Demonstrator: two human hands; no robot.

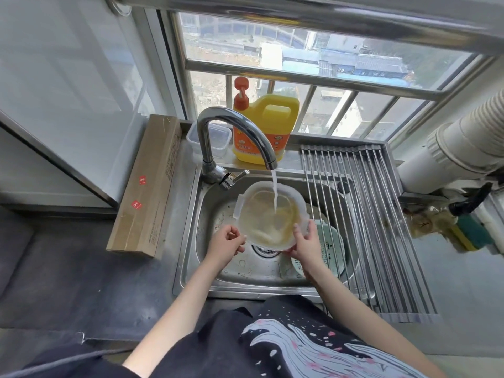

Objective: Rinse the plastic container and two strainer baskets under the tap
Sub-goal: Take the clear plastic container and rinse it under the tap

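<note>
Container (268, 214) under water, strainer basket (331, 248) half-hidden behind it.

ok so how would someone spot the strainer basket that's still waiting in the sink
Start at the steel sink under the running tap. Look down its right side, beneath the roll-up drying rack. The pale green strainer basket lies there, perforated, unlike the clear plastic container under the stream.

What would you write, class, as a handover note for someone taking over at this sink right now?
Right hand grips the plastic container by its near rim, under the running tap.
Left hand is loosely curled beside the container; contact unclear.
Water in it looks yellowish, so rinsing isn't finished.
A pale green strainer basket lies in the sink, unrinsed; I can't make out the second one.
</note>
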